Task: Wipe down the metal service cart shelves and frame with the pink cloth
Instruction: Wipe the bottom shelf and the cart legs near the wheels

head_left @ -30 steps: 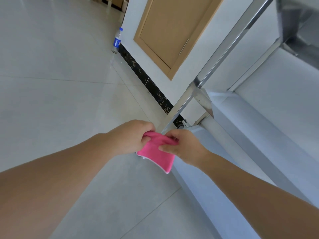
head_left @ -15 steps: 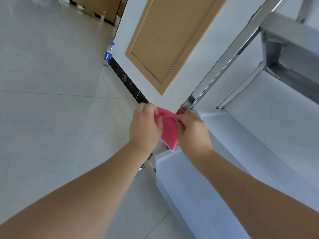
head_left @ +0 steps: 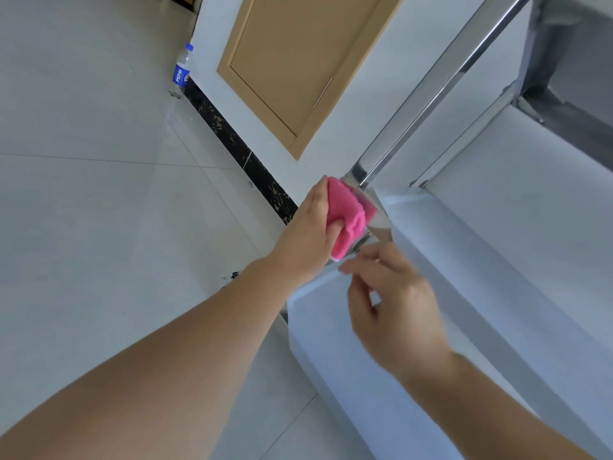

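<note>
Floor (head_left: 99,227): pale grey glossy tiles with thin grout lines.
Bottle (head_left: 180,73): clear plastic, blue cap and label, upright on the floor beside the dark skirting (head_left: 238,151).
Cart shelf (head_left: 481,277): pale metal, raised rim.

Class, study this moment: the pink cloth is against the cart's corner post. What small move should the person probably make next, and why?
Probably slide the left hand up the corner post. It grips the pink cloth against the post's base, where the lower shelf meets it, and a long bare stretch of post rises above. The right hand hangs open below, holding nothing.
</note>
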